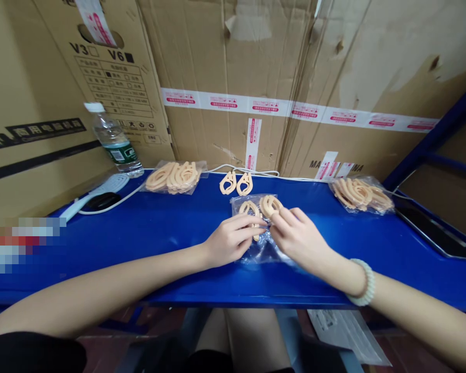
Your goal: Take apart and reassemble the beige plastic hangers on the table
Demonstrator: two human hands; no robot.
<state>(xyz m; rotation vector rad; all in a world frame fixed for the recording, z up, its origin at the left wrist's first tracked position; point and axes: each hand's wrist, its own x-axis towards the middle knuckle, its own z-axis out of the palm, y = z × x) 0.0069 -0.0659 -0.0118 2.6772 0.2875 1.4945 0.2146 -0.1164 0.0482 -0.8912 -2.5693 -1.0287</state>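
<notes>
At the middle of the blue table, a clear plastic bag (262, 254) lies under both my hands, with beige folding hangers (271, 203) in or on it. My left hand (233, 238) is closed, fingers and thumb around the lower part of one folding hanger (249, 207). Close beside it, my right hand (301, 238) pinches at the bag near the other hangers; its fingertips are partly hidden. Just behind the bag, two loose folding hangers (228, 183) lie side by side.
Bagged hangers lie at the back left (174, 177) and at the right (361, 194). A water bottle (118, 145), a pale brush-like item (104, 189) and a black oval object (103, 201) are at left. A dark tablet or phone (437, 230) lies right. Cardboard (225, 62) stands behind.
</notes>
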